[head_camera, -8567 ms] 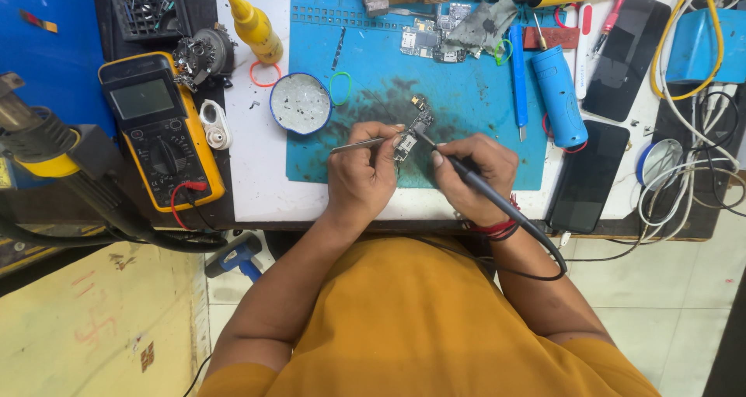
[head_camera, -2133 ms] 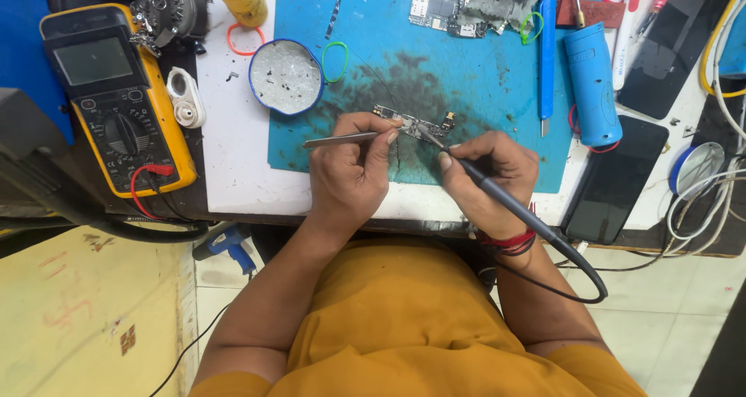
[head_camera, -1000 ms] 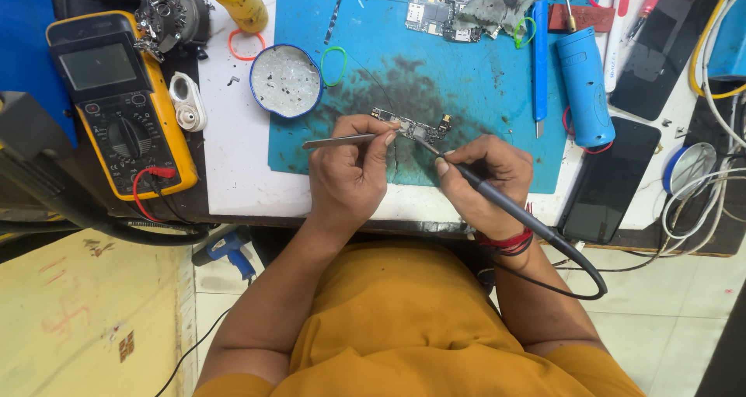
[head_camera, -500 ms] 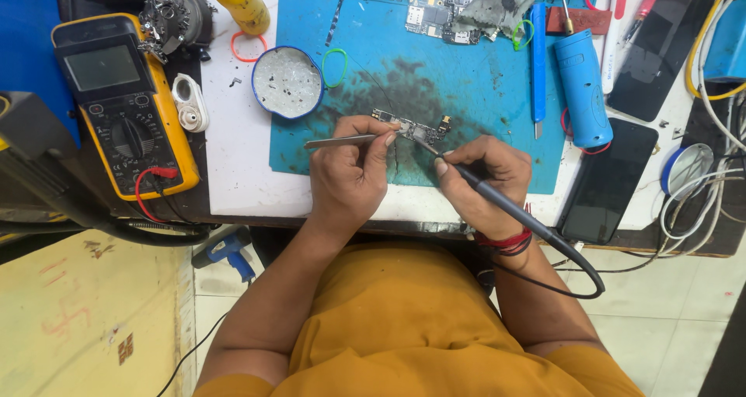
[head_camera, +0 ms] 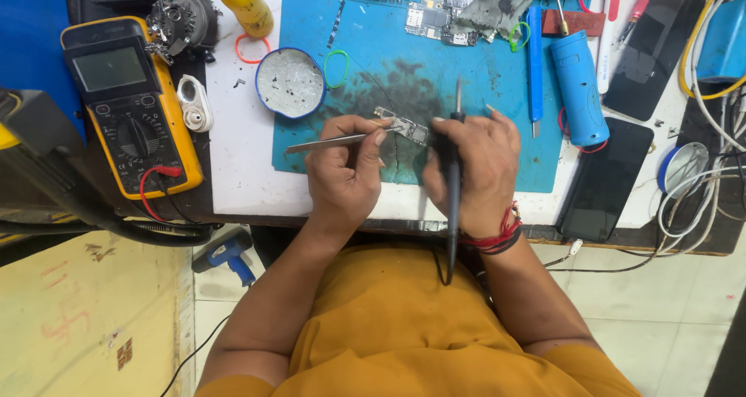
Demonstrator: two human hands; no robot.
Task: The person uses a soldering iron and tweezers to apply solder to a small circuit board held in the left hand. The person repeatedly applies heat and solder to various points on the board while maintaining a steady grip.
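Circuit board [head_camera: 406, 127] on blue mat [head_camera: 482, 78] — round tin [head_camera: 289, 82], multimeter [head_camera: 128, 106] nearby.

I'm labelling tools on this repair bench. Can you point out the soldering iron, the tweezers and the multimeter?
soldering iron [head_camera: 452, 172]: head view, on its dark handle, in the right hand.
tweezers [head_camera: 326, 141]: head view, on the bare metal shaft left of the left hand.
multimeter [head_camera: 132, 106]: head view, on its front face below the screen.
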